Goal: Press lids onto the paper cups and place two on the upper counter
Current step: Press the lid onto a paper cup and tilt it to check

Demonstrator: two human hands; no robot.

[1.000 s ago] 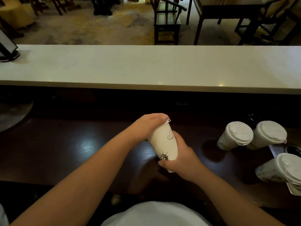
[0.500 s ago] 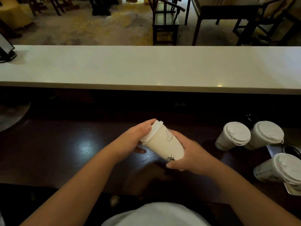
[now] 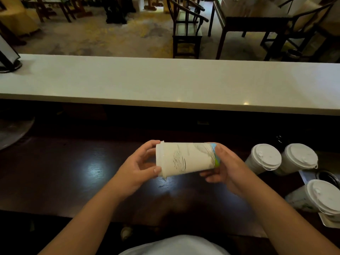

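A white paper cup [image 3: 185,159] with line drawings lies on its side in the air above the dark lower counter [image 3: 73,172]. Its white lid [image 3: 159,159] points left. My left hand [image 3: 139,166] pinches the lid's rim with thumb and fingers. My right hand [image 3: 226,168] grips the cup's base end, where a blue and green band shows. Three lidded cups stand at the right: one [image 3: 265,158], a second [image 3: 299,159], and a third [image 3: 320,197] nearer me. The white upper counter [image 3: 165,83] runs across the view behind.
A dark sign stand [image 3: 7,57] sits at the upper counter's far left. A round grey plate [image 3: 12,133] lies at the left of the lower level. Beside the right cups are a dark round opening [image 3: 329,178] and a white tray edge [image 3: 329,220]. Chairs and tables stand beyond.
The cup has tipped from nearly upright to lying on its side, lid to the left. My left hand moved from on top of the lid to pinching its rim; my right hand shifted to the base.
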